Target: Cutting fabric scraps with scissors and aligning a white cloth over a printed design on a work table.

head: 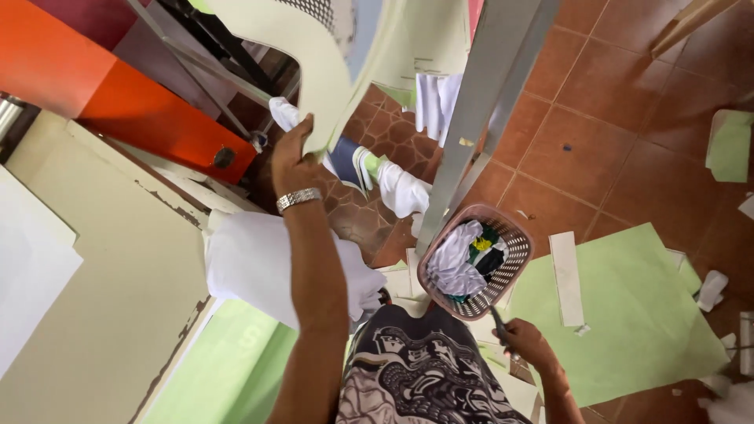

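My left hand [297, 161], a silver bracelet on its wrist, is raised and grips the lower edge of a large pale cream sheet [330, 71] that hangs in front of me. My right hand [525, 339] is low by my patterned skirt. It is closed around a slim dark tool [498, 318] whose tip points up toward a pinkish woven basket [514, 235]. The basket holds white, green and dark cloth. A white cloth [243, 263] lies under my left forearm.
A grey metal post [491, 102] slants down to the basket. Green paper sheets [628, 306] and white scraps lie on the red tile floor. An orange panel [118, 94] and a cream board [94, 259] are at the left. More white cloth pieces [400, 188] lie beyond.
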